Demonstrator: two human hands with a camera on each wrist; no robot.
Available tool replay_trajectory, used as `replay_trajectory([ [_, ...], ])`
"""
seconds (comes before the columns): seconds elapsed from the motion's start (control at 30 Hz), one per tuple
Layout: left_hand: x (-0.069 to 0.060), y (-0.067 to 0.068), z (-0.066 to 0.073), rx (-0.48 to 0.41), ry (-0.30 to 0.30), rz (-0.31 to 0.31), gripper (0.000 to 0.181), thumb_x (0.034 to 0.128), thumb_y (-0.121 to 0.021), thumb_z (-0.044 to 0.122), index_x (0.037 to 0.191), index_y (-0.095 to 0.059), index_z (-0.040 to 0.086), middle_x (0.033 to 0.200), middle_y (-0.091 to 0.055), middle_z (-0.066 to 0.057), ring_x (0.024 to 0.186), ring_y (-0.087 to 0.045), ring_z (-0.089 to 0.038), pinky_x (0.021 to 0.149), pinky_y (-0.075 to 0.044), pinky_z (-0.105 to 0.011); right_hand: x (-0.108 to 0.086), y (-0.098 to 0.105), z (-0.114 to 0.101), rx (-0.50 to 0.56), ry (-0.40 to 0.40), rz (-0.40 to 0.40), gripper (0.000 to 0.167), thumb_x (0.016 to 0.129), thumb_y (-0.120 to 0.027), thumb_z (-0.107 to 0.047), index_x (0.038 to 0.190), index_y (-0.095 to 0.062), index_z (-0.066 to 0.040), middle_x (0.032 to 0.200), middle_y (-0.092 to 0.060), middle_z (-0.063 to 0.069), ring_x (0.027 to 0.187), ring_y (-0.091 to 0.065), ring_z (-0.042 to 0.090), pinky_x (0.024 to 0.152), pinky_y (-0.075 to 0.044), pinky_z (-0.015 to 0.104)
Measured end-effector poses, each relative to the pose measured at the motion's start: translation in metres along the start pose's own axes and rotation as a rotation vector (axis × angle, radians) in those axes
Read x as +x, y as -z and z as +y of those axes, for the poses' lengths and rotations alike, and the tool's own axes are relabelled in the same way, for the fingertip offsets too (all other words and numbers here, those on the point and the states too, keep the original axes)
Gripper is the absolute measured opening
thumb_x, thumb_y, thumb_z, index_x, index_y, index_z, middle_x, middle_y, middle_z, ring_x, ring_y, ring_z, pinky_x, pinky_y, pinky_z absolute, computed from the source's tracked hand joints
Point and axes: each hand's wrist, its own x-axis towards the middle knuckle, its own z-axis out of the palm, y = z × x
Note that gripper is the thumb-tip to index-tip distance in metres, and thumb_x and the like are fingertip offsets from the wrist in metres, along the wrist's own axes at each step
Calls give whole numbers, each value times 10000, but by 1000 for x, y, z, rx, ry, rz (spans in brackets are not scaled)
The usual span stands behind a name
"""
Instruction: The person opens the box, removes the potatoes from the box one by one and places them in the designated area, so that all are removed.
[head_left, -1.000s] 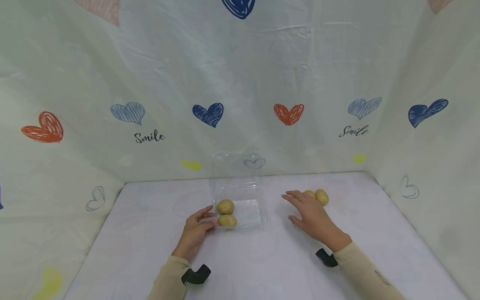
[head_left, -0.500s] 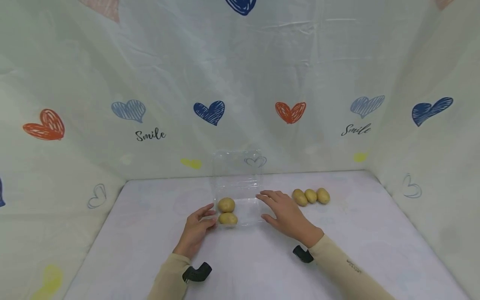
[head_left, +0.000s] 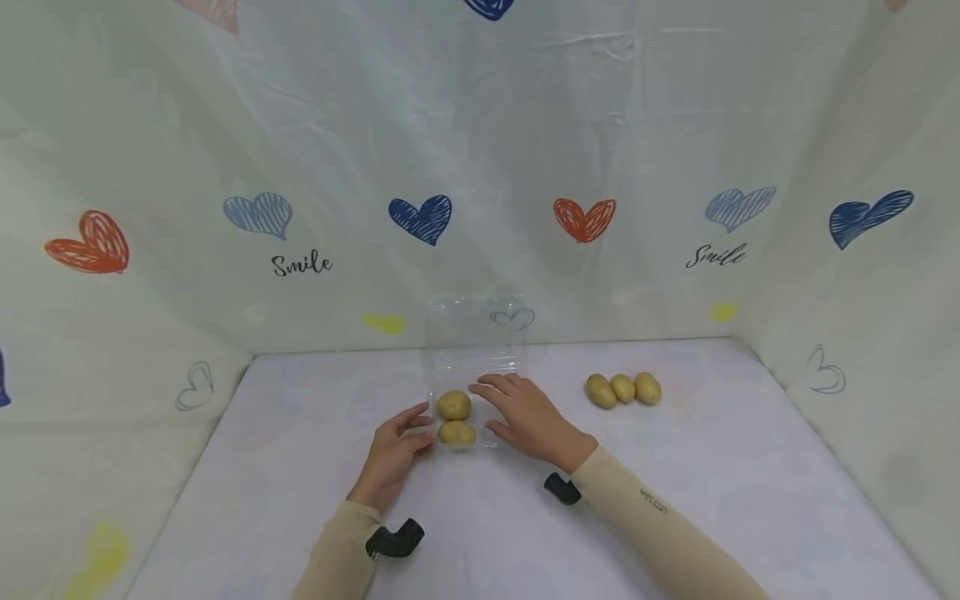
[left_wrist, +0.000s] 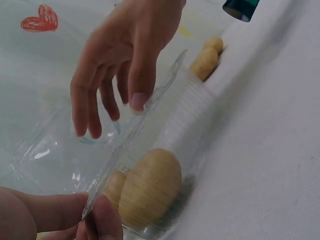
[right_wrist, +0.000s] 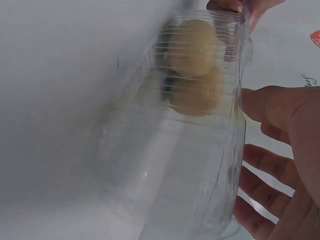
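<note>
A clear plastic clamshell container rests on the table, its transparent lid raised at the back. Two potatoes, a far one and a near one, lie inside along its left side. My left hand pinches the container's left rim between thumb and finger, as the left wrist view shows. Over the right part of the container hovers my right hand, fingers loosely bent and nothing in them. In the right wrist view its fingers are beside the rim; whether they touch it I cannot tell.
Three more potatoes lie in a row on the white table, toward its back right. A pale curtain printed with hearts hangs behind and at both sides. A dark wrist-worn piece sits at the left cuff.
My right hand has moved left, from beside the loose potatoes to over the container, uncovering all three in the row. My left hand stays at the rim. The head view has tilted slightly.
</note>
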Motion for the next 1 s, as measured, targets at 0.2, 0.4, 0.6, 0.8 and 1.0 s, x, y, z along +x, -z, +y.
replay_trajectory([
  [0.2, 1, 0, 3, 1, 2, -4, 529, 989, -616, -98, 1506, -509, -66, 1313, -570, -240, 895, -648, -166, 810, -590, -271, 13, -4, -2, -9, 43, -28, 590, 907, -850, -115, 1442, -603, -97, 1453, -612, 109, 1294, -598, 320, 1102, -510, 481],
  [0.4, 1, -1, 3, -1, 8, -3, 529, 993, -615, -100, 1510, -507, -63, 1312, -572, -235, 902, -647, -160, 809, -592, -266, 24, -9, -6, -6, 78, -58, 568, 894, -835, -35, 1415, -617, -94, 1436, -624, 105, 1290, -609, 311, 1103, -512, 455],
  [0.6, 0, 1, 1, -5, 11, -4, 539, 994, -616, -98, 1518, -494, -67, 1337, -563, -252, 910, -647, -160, 821, -592, -273, 32, -16, -7, -16, 131, -73, 477, 947, -747, 18, 1391, -634, -114, 1419, -636, 95, 1245, -629, 295, 1054, -544, 427],
  [0.8, 0, 1, 1, -7, 6, -5, 536, 984, -611, -111, 1508, -505, -69, 1320, -565, -250, 901, -647, -167, 814, -589, -276, 37, -19, -7, -40, 173, -83, 404, 993, -677, 22, 1374, -655, -112, 1418, -646, 85, 1231, -634, 281, 1029, -554, 411],
  [1.0, -1, 1, 1, -11, 3, -10, 540, 984, -613, -105, 1511, -497, -76, 1331, -559, -257, 913, -646, -170, 819, -586, -277, 42, -19, -8, -36, 172, -138, 409, 1012, -663, -4, 1405, -661, -117, 1428, -646, 79, 1216, -630, 271, 1008, -559, 399],
])
